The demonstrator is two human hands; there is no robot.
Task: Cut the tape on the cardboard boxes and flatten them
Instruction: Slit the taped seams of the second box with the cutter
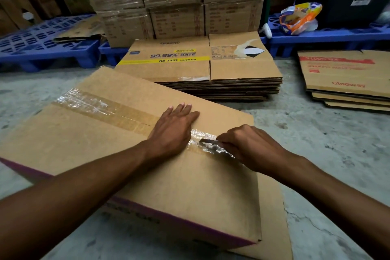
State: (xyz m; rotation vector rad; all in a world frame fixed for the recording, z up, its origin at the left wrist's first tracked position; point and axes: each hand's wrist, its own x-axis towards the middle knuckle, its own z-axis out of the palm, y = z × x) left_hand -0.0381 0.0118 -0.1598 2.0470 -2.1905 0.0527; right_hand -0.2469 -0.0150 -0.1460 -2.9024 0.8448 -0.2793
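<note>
A closed brown cardboard box (84,139) with a purple lower edge lies on the concrete floor in front of me. A strip of clear tape (101,107) runs along its top seam. My left hand (173,129) presses flat on the box top beside the seam, fingers together. My right hand (251,145) grips a utility knife (209,141), and the blade lies on the crinkled tape at the seam's right end. The knife's handle is hidden inside my fist.
A stack of flattened boxes (211,69) lies just beyond the box, and another flattened stack (346,82) sits at the right. Shrink-wrapped cartons (175,0) stand on blue pallets (46,42) at the back. A crumpled orange bag (299,18) rests on the right pallet.
</note>
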